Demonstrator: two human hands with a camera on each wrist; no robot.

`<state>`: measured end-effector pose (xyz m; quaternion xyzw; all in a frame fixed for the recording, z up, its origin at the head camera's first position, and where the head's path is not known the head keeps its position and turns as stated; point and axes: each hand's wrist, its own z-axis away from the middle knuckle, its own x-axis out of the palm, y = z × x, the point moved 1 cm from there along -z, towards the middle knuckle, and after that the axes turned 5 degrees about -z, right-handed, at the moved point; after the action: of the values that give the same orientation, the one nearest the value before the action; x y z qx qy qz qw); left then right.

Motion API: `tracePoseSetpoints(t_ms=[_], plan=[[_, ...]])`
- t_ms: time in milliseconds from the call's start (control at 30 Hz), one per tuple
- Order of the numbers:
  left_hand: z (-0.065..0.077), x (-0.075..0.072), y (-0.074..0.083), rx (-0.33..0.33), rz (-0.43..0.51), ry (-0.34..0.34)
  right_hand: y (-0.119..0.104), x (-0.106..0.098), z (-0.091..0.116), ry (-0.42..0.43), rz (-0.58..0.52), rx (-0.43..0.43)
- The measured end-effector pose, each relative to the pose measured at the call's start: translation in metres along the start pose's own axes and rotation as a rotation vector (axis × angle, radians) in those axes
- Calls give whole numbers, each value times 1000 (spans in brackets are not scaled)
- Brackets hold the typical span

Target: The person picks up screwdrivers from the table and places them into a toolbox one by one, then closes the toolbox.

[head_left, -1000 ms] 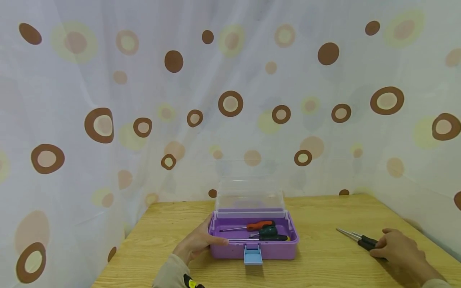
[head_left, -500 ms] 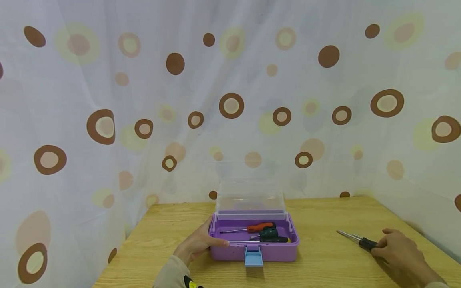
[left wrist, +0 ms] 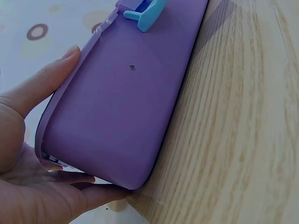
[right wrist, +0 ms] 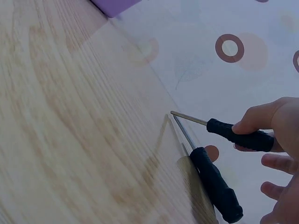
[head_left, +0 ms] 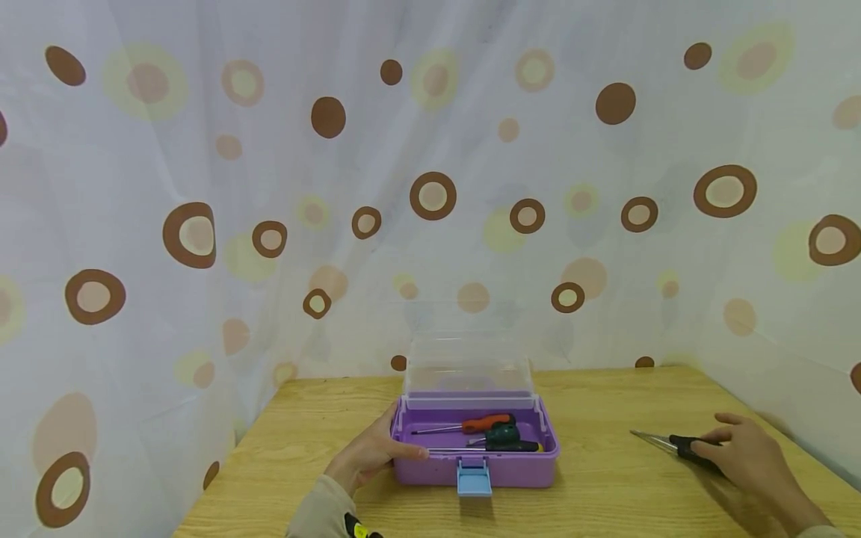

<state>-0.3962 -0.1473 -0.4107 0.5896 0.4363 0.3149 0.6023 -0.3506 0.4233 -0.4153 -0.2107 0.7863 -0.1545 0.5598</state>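
My left hand (head_left: pixel 370 452) grips the left end of a purple toolbox (head_left: pixel 514 472), thumb over the front rim, fingers around the side. Its clear lid (head_left: pixel 467 366) stands raised. Inside lie an orange-handled screwdriver (head_left: pixel 486 424), a dark green-handled screwdriver (head_left: pixel 501 433) and a black-handled one with a yellow end (head_left: pixel 511 447). On the right, my right hand (head_left: pixel 750 456) pinches a black-handled screwdriver (right wrist: pixel 238 136) between thumb and fingers, its handle raised. Another black-handled screwdriver (right wrist: pixel 216 184) lies on the table beneath it, the two tips close together in the right wrist view.
A blue latch (head_left: pixel 474 480) hangs down at the toolbox's front. The wooden table (head_left: pixel 599 418) extends between the box and the right-hand screwdrivers. A white dotted curtain (head_left: pixel 484 187) borders the back and both sides.
My right hand has risen slightly, lifting the handle of one black-handled screwdriver off the table. The left hand and the toolbox have stayed put.
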Motion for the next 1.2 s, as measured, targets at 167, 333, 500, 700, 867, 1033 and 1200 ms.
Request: tracePoseSetpoints(t_ms=[167,333,500,700,867,1033,1200], plan=[[0,-1,1,16,19,-14,-3,-3,0,33,-56,22],[1,-1,0,5,8,-2,-8,-5,1,23,-114,60],[1,-2,-3,5,9,-3,-11,-6,0,-21,-218,93],[1,-2,-5,-1,9,-4,-17,-3,-1,-83,-405,130],[3,0,-2,-9,3,7,-28,2,-3,-119,-548,118],[2,0,0,-10,16,4,-45,6,-8,-112,-648,80],[0,-1,0,1,17,0,-54,13,-13,-111,-708,45]])
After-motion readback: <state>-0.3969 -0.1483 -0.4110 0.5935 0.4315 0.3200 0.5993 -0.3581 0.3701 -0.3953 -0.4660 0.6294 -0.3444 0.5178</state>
